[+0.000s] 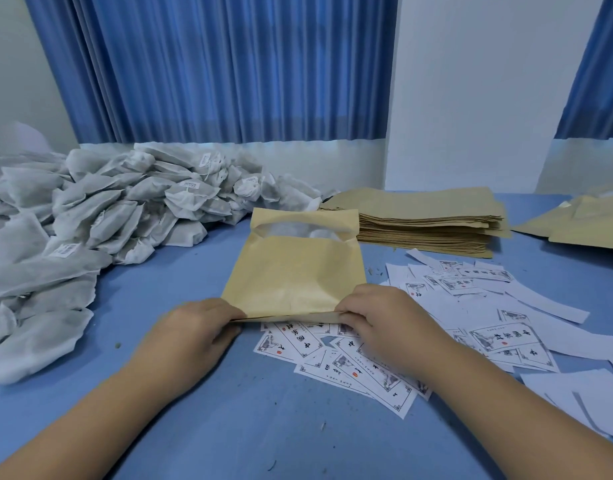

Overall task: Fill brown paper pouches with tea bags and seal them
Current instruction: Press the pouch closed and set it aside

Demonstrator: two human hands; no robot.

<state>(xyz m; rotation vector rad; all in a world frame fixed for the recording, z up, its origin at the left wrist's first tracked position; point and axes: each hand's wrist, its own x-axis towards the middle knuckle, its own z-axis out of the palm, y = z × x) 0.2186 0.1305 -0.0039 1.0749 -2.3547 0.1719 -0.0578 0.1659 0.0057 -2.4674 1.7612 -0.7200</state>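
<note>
Blue surface (201,393) before pleated blue curtains (211,64) and a white wall (471,81). Brown paper pouch (291,271), matte, windowed, lies flat at mid-surface; left hand (197,323) and right hand (384,317) fingers pinch its near edge. Gauzy white tea bags (90,220) heaped toward the left edge; flat pouch stack (426,220) far right; printed labels (436,327) scattered right.

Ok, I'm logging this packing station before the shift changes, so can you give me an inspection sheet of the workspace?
Surface: blue table, specks of debris.
Job's things: open brown paper pouch, window end away from the person; tea bag heap at left; flat pouch stack behind.
Clutter: printed paper labels scattered at right, some under the pouch.
Grippers: left hand and right hand pinch the pouch's near edge.
Cables: nothing seen.
Surroundings: blue curtain, white wall.
</note>
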